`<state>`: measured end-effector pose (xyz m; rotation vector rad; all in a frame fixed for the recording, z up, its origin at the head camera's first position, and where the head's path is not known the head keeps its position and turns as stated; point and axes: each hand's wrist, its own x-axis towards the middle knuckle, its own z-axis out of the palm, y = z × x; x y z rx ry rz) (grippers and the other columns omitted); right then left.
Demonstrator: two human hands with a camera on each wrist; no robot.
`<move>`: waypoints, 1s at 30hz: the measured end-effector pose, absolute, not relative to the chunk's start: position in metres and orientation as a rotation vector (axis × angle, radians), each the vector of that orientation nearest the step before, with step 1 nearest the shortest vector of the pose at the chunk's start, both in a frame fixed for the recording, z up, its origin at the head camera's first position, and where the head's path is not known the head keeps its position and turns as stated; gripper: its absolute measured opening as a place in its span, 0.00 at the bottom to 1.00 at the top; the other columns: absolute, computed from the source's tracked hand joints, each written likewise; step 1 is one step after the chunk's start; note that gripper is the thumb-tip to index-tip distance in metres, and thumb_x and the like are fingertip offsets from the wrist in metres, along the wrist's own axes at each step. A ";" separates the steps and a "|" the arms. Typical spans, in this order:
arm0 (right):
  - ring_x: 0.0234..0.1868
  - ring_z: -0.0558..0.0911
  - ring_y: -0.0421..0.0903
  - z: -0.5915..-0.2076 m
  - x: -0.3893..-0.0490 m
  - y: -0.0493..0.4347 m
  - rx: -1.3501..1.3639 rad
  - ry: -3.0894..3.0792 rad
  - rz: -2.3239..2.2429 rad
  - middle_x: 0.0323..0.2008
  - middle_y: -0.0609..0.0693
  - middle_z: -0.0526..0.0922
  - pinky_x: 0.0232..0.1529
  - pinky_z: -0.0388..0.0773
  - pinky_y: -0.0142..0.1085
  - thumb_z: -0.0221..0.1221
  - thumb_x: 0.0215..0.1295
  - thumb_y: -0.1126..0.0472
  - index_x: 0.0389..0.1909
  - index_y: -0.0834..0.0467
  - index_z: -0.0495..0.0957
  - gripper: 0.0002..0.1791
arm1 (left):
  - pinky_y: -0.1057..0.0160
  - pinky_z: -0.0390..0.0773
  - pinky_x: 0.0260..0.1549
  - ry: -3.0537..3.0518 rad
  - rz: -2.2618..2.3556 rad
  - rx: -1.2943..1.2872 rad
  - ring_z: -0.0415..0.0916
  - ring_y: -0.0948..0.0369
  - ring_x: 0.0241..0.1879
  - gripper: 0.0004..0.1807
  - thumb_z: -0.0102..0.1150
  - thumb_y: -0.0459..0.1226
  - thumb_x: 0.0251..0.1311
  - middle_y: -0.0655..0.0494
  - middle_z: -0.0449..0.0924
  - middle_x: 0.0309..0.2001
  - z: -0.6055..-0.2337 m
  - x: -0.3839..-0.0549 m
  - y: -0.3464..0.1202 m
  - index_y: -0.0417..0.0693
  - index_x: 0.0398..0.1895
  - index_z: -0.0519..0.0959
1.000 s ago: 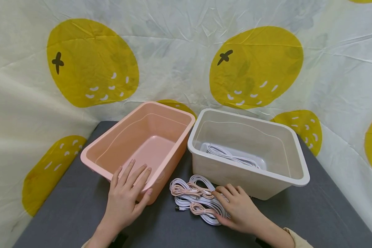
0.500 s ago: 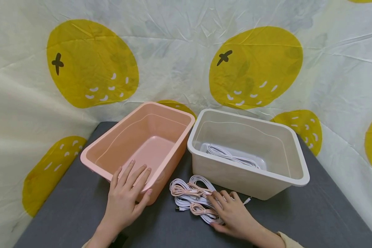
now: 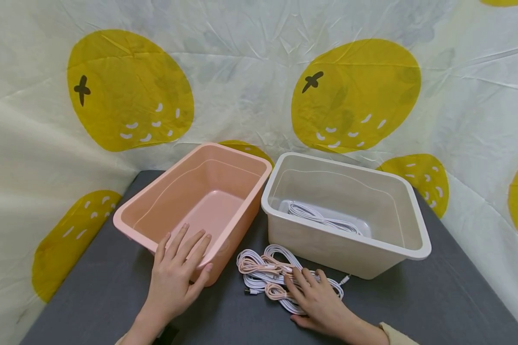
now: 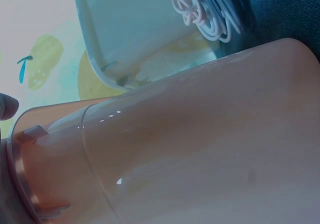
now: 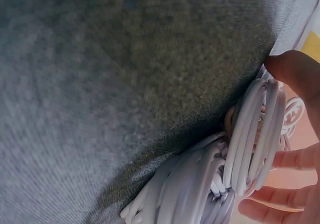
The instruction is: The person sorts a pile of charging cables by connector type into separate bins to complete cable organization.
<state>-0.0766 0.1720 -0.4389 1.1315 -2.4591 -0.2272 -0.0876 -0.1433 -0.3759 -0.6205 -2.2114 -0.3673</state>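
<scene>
My left hand (image 3: 177,270) rests with fairly straight fingers over the near rim of a pink plastic bin (image 3: 241,211). In the left wrist view, the bin's smooth side (image 4: 200,144) fills most of the frame. On the table lies a pile of coiled white and pink cables (image 3: 261,275). My right hand (image 3: 317,299) is over the pile's right part, fingers spread and touching the coils. In the right wrist view, the thumb (image 5: 295,71) and the fingers lie to either side of a white cable bundle (image 5: 252,139), without a visible tight grip.
A beige bin (image 3: 328,247) stands to the right, close beside the pink one, with a bundled white cable (image 3: 323,219) on its floor. Both bins are on a dark grey table (image 3: 440,297). A white cloth (image 3: 241,96) with yellow fruit prints hangs behind.
My right hand has shifted left and slightly down across the pile, uncovering white loops and a plug end at the pile's right. The left hand has stayed on the pink bin.
</scene>
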 end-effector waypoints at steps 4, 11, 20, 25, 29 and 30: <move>0.45 0.73 0.52 -0.439 -0.076 0.171 1.128 -2.449 -0.237 0.49 0.56 0.73 0.39 0.67 0.48 0.61 0.38 0.33 0.54 0.56 0.70 0.43 | 0.51 0.45 0.65 -2.206 -0.370 -0.622 0.62 0.48 0.61 0.29 0.31 0.55 0.64 0.50 0.77 0.50 -0.376 -0.088 -0.143 0.48 0.51 0.76; 0.38 0.71 0.53 -0.439 -0.075 0.168 1.119 -2.464 -0.231 0.48 0.57 0.72 0.35 0.65 0.45 0.61 0.38 0.39 0.53 0.58 0.71 0.40 | 0.50 0.46 0.64 -2.197 -0.378 -0.628 0.62 0.48 0.61 0.28 0.32 0.54 0.64 0.49 0.77 0.50 -0.375 -0.088 -0.143 0.47 0.50 0.76; 0.36 0.69 0.53 -0.440 -0.075 0.163 1.104 -2.463 -0.266 0.48 0.58 0.71 0.35 0.65 0.45 0.61 0.39 0.36 0.53 0.59 0.71 0.41 | 0.49 0.48 0.63 -2.187 -0.373 -0.632 0.62 0.48 0.60 0.28 0.32 0.54 0.64 0.50 0.77 0.50 -0.373 -0.088 -0.143 0.47 0.50 0.76; 0.35 0.68 0.53 -0.437 -0.077 0.161 1.117 -2.476 -0.219 0.47 0.58 0.70 0.33 0.64 0.44 0.63 0.37 0.38 0.52 0.59 0.72 0.41 | 0.50 0.46 0.64 -2.186 -0.377 -0.631 0.63 0.47 0.60 0.28 0.32 0.54 0.64 0.50 0.77 0.50 -0.373 -0.088 -0.144 0.47 0.50 0.76; 0.34 0.66 0.51 -0.430 -0.079 0.162 1.108 -2.519 -0.157 0.48 0.58 0.69 0.30 0.62 0.41 0.63 0.33 0.40 0.52 0.58 0.71 0.42 | 0.49 0.48 0.63 -2.196 -0.372 -0.629 0.63 0.47 0.60 0.29 0.31 0.54 0.64 0.50 0.76 0.50 -0.374 -0.088 -0.143 0.47 0.50 0.76; 0.35 0.66 0.51 -0.428 -0.079 0.162 1.097 -2.532 -0.140 0.48 0.58 0.68 0.30 0.61 0.41 0.63 0.32 0.40 0.52 0.57 0.71 0.42 | 0.49 0.48 0.63 -2.199 -0.371 -0.629 0.62 0.48 0.60 0.29 0.31 0.54 0.64 0.50 0.76 0.50 -0.374 -0.088 -0.143 0.47 0.50 0.76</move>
